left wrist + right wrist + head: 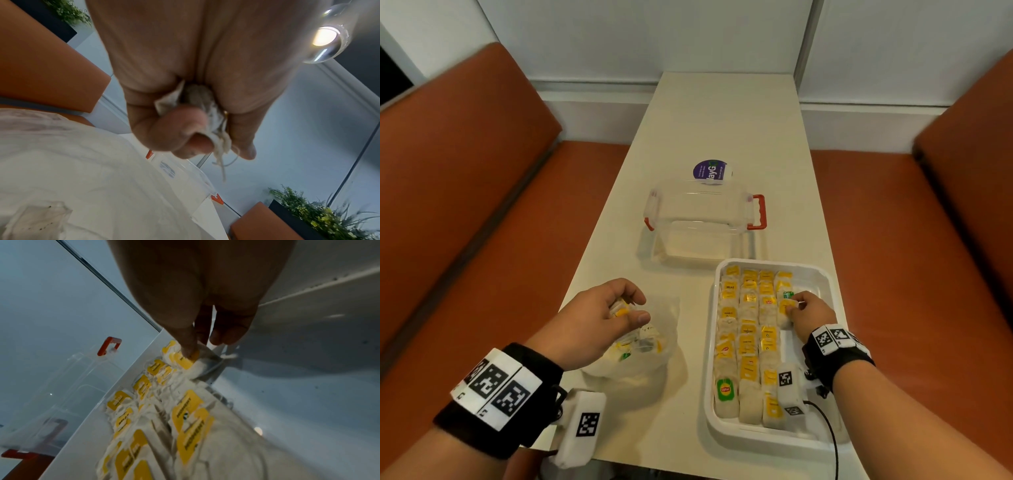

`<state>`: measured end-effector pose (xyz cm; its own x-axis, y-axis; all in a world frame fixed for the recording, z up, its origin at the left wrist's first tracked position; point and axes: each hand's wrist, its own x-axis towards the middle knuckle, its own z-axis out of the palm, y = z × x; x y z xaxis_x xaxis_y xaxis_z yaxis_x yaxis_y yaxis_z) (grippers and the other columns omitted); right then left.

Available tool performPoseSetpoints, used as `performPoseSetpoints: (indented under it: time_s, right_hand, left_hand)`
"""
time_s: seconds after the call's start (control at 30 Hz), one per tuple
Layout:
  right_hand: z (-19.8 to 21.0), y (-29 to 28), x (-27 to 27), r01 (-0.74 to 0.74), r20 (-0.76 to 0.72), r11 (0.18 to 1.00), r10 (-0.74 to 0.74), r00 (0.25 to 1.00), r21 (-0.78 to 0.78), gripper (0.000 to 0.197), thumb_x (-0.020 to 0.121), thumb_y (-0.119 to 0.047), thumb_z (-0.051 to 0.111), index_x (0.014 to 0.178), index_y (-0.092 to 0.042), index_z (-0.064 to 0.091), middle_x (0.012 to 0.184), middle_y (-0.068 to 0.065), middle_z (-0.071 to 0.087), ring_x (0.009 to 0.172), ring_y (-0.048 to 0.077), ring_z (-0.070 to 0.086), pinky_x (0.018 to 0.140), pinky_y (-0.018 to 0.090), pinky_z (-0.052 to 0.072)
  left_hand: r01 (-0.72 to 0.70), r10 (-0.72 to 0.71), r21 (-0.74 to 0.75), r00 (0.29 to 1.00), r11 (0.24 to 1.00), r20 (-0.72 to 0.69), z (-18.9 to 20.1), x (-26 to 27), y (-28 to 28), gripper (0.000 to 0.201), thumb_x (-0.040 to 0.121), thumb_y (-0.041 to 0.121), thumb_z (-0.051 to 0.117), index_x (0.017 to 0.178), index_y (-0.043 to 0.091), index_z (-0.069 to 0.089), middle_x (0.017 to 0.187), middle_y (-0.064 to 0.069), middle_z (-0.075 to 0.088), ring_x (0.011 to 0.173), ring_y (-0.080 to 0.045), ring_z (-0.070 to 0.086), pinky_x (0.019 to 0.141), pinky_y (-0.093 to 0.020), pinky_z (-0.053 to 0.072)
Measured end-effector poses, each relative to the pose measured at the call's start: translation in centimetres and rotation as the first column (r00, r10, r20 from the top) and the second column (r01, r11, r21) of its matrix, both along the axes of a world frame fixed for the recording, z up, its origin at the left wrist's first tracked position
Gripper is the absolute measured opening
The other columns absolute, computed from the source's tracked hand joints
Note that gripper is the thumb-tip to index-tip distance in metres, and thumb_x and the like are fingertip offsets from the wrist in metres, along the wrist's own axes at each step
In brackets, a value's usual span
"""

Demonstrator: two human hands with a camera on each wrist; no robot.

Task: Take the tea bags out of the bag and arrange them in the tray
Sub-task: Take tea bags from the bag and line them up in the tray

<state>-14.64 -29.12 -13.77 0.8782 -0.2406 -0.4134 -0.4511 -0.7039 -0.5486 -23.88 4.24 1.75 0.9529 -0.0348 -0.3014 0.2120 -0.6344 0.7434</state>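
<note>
A white tray [822, 274] at the right of the table holds several rows of tea bags with yellow tags. My right hand [796, 308] is inside it, fingertips pinching a yellow-tagged tea bag [785, 313] in the rightmost row; the right wrist view shows the thumb pressing its tag [185, 361]. Left of the tray sits a clear plastic bag [654, 363] with more tea bags inside. Above its mouth my left hand [631, 310] grips a small bunch of tea bags [621, 310]; the left wrist view shows their paper and strings [205, 113] squeezed between curled fingers.
A clear plastic box [702, 222] with red latches stands behind the bag and tray, with a round purple sticker [710, 170] beyond it. Orange bench seats [465, 205] flank the narrow white table [722, 120]. A black cable [832, 442] trails over the tray's near right corner.
</note>
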Motion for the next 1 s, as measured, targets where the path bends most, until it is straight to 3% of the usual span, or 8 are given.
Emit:
performPoseSetpoints:
  time_s: [0.17,0.37,0.57,0.67,0.73,0.87,0.93,1.0]
  right_hand:
    - [-1.0,0.0,0.4,-0.023,0.037,0.999,0.025,0.999,-0.041,0.022,0.094,-0.019,0.055,0.115,-0.018,0.061,0.090,0.002,0.058,0.080,0.021,0.053,0.072,0.026,0.040]
    - [-1.4,0.0,0.9,-0.030,0.093,0.997,0.037,0.995,-0.068,0.023,0.094,-0.015,0.053,0.116,-0.018,0.062,0.089,0.002,0.058,0.077,0.019,0.052,0.070,0.025,0.038]
    - [-1.5,0.1,1.0,0.029,0.093,1.000,-0.028,0.995,-0.010,0.035,0.089,-0.013,0.060,0.124,-0.018,0.057,0.117,0.009,0.061,0.098,0.026,0.059,0.080,0.028,0.042]
    - [-1.7,0.2,1.1,0.018,0.080,0.999,-0.016,0.997,-0.027,0.038,0.089,-0.015,0.062,0.125,-0.017,0.055,0.119,0.009,0.060,0.102,0.026,0.059,0.082,0.029,0.042]
    - [-1.6,0.2,1.2,0.002,0.078,0.999,0.002,0.997,-0.049,0.040,0.088,-0.014,0.062,0.127,-0.016,0.054,0.120,0.010,0.060,0.104,0.027,0.059,0.082,0.029,0.042]
    - [-0.2,0.4,1.2,-0.045,0.136,0.994,0.059,0.989,-0.103,0.048,0.087,-0.015,0.065,0.132,-0.010,0.050,0.125,0.018,0.056,0.112,0.034,0.055,0.094,0.039,0.043]
    - [1.1,1.0,1.1,-0.080,0.223,0.986,0.111,0.968,-0.146,0.044,0.087,-0.017,0.065,0.128,-0.009,0.053,0.123,0.019,0.056,0.113,0.034,0.053,0.096,0.040,0.043]
    - [2.9,2.3,0.8,-0.135,0.337,0.978,0.183,0.923,-0.161,0.038,0.086,-0.019,0.065,0.122,-0.008,0.058,0.119,0.017,0.059,0.113,0.033,0.053,0.097,0.039,0.041]
  left_hand:
    - [-0.001,0.002,0.029,1.000,1.000,-0.014,-0.4,-0.4,0.2,0.012,0.088,0.033,0.067,0.096,0.027,0.060,0.054,0.024,0.054,0.040,0.000,0.043,0.043,-0.015,0.036]
    - [-0.005,0.006,0.060,1.000,0.998,-0.011,-0.5,-0.5,0.1,0.011,0.087,0.035,0.068,0.093,0.029,0.061,0.065,0.008,0.058,0.042,0.000,0.044,0.044,-0.017,0.038]
    - [-0.002,0.003,0.050,1.000,0.999,-0.009,-0.6,-0.4,0.1,0.011,0.086,0.037,0.068,0.091,0.028,0.062,0.055,0.012,0.058,0.042,-0.002,0.044,0.046,-0.018,0.038]
    - [-0.017,0.017,-0.009,1.000,1.000,-0.025,-0.9,-0.4,0.2,0.013,0.086,0.036,0.068,0.085,0.025,0.063,0.053,0.004,0.056,0.045,-0.013,0.044,0.046,-0.028,0.039]
    - [-0.124,0.120,-0.164,0.992,0.979,-0.034,-1.1,-0.5,0.4,0.018,0.083,0.035,0.070,0.080,0.020,0.062,0.057,-0.001,0.055,0.048,-0.021,0.043,0.046,-0.029,0.038]
    - [-0.453,0.436,-0.590,0.881,0.668,-0.183,-1.3,-0.2,1.1,0.026,0.077,0.037,0.065,0.080,0.013,0.056,0.065,-0.004,0.050,0.053,-0.017,0.045,0.041,-0.024,0.034]
    - [-0.522,0.503,-0.681,0.826,0.514,-0.253,-1.1,0.0,1.5,0.030,0.080,0.042,0.060,0.083,0.013,0.054,0.064,-0.003,0.048,0.053,-0.016,0.047,0.038,-0.022,0.034]
    - [-0.560,0.531,-0.712,0.790,0.424,-0.305,-1.0,0.1,1.9,0.035,0.083,0.049,0.055,0.084,0.014,0.054,0.063,-0.002,0.049,0.055,-0.016,0.048,0.037,-0.022,0.034]
